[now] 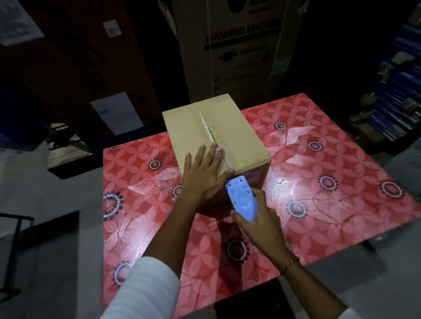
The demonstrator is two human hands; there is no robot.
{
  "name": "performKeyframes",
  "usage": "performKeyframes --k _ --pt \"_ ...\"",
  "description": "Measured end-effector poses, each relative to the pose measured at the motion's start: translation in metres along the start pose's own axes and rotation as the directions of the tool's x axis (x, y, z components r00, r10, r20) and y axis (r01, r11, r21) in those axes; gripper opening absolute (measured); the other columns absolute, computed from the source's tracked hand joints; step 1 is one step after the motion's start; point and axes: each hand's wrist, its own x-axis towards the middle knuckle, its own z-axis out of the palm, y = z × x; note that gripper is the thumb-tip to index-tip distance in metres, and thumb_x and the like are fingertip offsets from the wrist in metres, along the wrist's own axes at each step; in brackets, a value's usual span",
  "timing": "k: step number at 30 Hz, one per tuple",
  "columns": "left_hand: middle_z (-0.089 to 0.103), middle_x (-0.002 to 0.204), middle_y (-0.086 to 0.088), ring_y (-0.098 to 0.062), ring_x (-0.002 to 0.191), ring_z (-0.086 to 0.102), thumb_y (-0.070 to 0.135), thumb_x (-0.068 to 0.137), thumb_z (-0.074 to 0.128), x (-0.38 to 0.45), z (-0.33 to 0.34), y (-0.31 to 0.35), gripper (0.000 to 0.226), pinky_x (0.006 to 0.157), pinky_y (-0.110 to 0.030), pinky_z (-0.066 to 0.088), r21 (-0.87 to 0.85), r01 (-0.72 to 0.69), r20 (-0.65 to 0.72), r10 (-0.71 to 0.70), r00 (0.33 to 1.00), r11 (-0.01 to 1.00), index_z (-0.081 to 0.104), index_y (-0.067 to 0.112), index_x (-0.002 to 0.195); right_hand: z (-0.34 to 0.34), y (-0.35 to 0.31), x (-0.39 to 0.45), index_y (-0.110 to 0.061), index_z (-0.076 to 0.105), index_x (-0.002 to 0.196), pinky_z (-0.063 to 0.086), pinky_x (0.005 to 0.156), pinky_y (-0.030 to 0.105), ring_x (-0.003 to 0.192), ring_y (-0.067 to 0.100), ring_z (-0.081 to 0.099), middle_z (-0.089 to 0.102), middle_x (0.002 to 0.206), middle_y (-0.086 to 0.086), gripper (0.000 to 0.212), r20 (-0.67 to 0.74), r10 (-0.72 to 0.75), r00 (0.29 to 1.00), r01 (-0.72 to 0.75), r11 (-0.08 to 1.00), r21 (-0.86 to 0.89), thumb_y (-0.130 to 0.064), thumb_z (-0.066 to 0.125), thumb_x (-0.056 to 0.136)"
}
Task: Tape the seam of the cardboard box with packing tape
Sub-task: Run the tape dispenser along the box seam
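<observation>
White sleeve (141, 292); gold bracelet (290, 265), right wrist.

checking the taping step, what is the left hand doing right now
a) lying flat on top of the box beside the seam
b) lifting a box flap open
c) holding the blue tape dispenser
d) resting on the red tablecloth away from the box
a: the left hand lies palm down with fingers spread on top of the cardboard box, next to the taped seam, while the right hand grips the blue tape dispenser at the box's near edge.
</observation>
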Motion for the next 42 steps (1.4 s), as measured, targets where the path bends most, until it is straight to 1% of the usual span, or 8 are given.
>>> performKeyframes --k 15,21,24,26,32,36,39,42 --pt "-0.007 0.169 0.009 -0.020 0.156 -0.009 0.075 0.085 -0.003 0.002 0.001 -0.002 0.087 0.122 -0.055 -0.005 0.030 -0.004 0.009 0.003 1.000 1.000 0.003 0.032 0.160 -0.018 -0.011 -0.003 -0.042 0.034 0.115 0.054 0.074 0.043 0.087 0.034 0.065 0.068 0.096 0.001 0.053 0.082 0.077 0.994 -0.072 0.996 -0.061 -0.054 0.066 0.075" --pt "-0.005 0.169 0.009 -0.021 0.156 -0.007 0.072 0.089 0.001 0.001 0.003 -0.002 0.081 0.123 -0.057 -0.002 0.028 0.001 -0.012 -0.001 1.000 1.000 0.005 0.031 0.160 -0.017 -0.013 -0.009 -0.034 0.035 0.123 0.041 0.059 0.028 0.079 0.020 0.060 0.065 0.099 -0.005 0.057 0.098 0.028 0.995 -0.023 0.999 -0.047 -0.042 0.073 0.082" --pt "-0.004 0.170 0.009 -0.021 0.156 -0.007 0.072 0.089 0.001 0.001 0.002 -0.001 0.082 0.123 -0.056 -0.003 0.021 0.002 -0.008 -0.002 1.000 1.000 0.006 0.031 0.160 -0.018 -0.010 -0.013 -0.030 0.039 0.129 0.034 0.052 0.007 0.072 0.008 0.056 0.062 0.098 -0.010 0.059 0.084 0.014 0.996 -0.013 1.000 -0.016 -0.035 0.076 0.083" --pt "-0.004 0.170 0.009 -0.020 0.156 -0.007 0.072 0.089 0.001 0.001 0.001 -0.001 0.082 0.123 -0.057 -0.003 0.019 0.006 -0.005 -0.005 1.000 1.000 0.006 0.030 0.160 -0.018 -0.010 -0.013 -0.031 0.040 0.129 0.035 0.052 0.005 0.074 0.010 0.058 0.062 0.098 -0.011 0.059 0.079 0.015 0.997 -0.015 1.000 0.003 -0.034 0.077 0.082" --pt "-0.002 0.170 0.009 -0.020 0.156 -0.006 0.073 0.088 0.001 0.002 0.000 0.000 0.083 0.123 -0.056 -0.003 0.020 0.012 -0.008 -0.012 1.000 1.000 0.006 0.031 0.160 -0.017 -0.001 -0.031 -0.040 0.035 0.120 0.037 0.057 0.013 0.079 0.018 0.059 0.061 0.099 -0.008 0.057 0.059 0.040 0.997 -0.038 0.999 -0.027 -0.040 0.076 0.080" --pt "-0.003 0.170 0.008 -0.021 0.156 -0.006 0.073 0.087 0.000 0.001 0.000 0.001 0.084 0.123 -0.057 -0.003 0.012 0.007 -0.005 -0.007 1.000 1.000 0.006 0.031 0.160 -0.020 -0.001 -0.032 -0.042 0.035 0.115 0.035 0.055 0.008 0.077 0.016 0.057 0.060 0.096 -0.010 0.052 0.067 0.050 0.997 -0.048 0.998 -0.027 -0.040 0.075 0.082" --pt "-0.004 0.170 0.008 -0.020 0.156 -0.008 0.073 0.087 0.000 0.001 -0.001 0.001 0.084 0.123 -0.057 -0.004 0.010 0.010 0.003 -0.010 1.000 1.000 0.004 0.030 0.160 -0.020 -0.001 -0.031 -0.036 0.036 0.124 0.040 0.059 0.024 0.080 0.021 0.060 0.063 0.101 -0.004 0.056 0.088 0.057 0.994 -0.054 0.998 -0.040 -0.043 0.073 0.083" --pt "-0.004 0.170 0.008 -0.019 0.156 -0.008 0.073 0.089 0.003 0.000 0.000 0.001 0.082 0.123 -0.057 -0.005 0.003 0.010 0.005 -0.010 1.000 1.000 0.004 0.031 0.160 -0.020 -0.002 -0.027 -0.037 0.033 0.126 0.042 0.065 0.029 0.085 0.026 0.061 0.065 0.107 0.000 0.057 0.123 0.076 0.990 -0.069 0.996 -0.057 -0.045 0.069 0.084"
